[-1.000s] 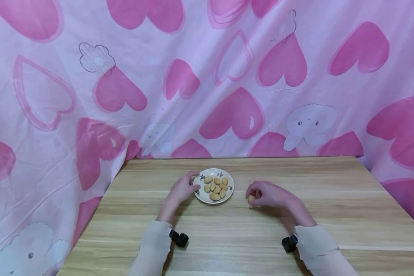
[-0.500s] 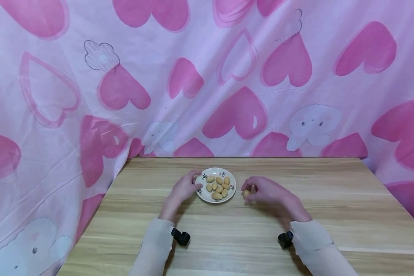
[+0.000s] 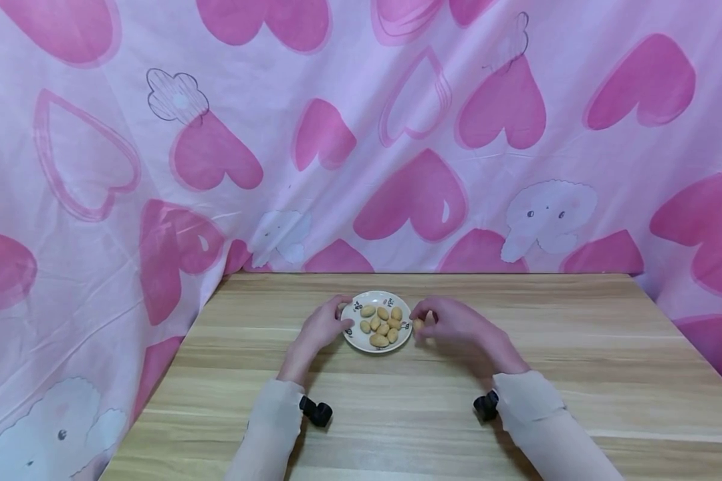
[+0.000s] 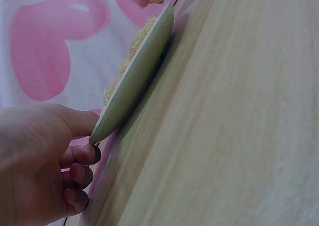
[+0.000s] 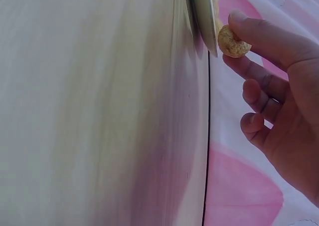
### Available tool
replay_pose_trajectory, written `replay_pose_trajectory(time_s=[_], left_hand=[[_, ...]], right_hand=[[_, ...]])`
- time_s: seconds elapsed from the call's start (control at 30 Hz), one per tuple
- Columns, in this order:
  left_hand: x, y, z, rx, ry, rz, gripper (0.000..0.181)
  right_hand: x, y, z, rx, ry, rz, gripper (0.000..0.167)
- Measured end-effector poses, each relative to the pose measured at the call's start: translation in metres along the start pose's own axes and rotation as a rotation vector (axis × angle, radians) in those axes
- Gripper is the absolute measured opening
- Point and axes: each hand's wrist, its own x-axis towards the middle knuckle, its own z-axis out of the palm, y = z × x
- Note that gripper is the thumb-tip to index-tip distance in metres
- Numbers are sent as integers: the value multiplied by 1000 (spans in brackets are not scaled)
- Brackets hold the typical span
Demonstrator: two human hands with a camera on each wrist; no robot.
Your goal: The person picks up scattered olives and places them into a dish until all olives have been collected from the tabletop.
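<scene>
A small white plate (image 3: 351, 339) with dark printed figures stands toward the back of the table and bears several tan, rough-shelled peanuts (image 3: 379, 341). My left hand (image 3: 321, 327) pinches the plate's left rim; in the left wrist view, thumb and forefinger meet at the rim (image 4: 112, 118). My right hand (image 3: 457, 326) is beside the plate's right edge. It holds one peanut (image 5: 233, 42) between thumb and forefinger, close to the rim, while its other fingers are loosely curled. The head view shows this peanut partly hidden by the fingers.
The wood-grain table (image 3: 385, 414) extends around the plate on all sides. Behind it hangs a pink cloth (image 3: 337, 200) with hearts, which also comes down along both sides. A black wrist camera (image 3: 317, 411) sits on each wrist.
My right hand has carried its peanut left and slightly back across the table, up to the plate's right edge. My left hand has stayed on the rim. The view has shifted slightly.
</scene>
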Motion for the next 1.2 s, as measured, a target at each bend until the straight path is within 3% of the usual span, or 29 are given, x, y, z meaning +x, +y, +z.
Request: replay_pose_trajectory(time_s=[0.4, 0.87, 1.2], left_hand=[[0, 3, -2, -12, 0, 10, 54], [1, 0, 1, 3, 7, 4, 53], [0, 0, 0, -5, -2, 2, 54]], right_hand=[[18, -2, 1, -29, 58, -47, 29], [34, -3, -1, -13, 55, -15, 33], [43, -6, -6, -18, 53, -75, 33]])
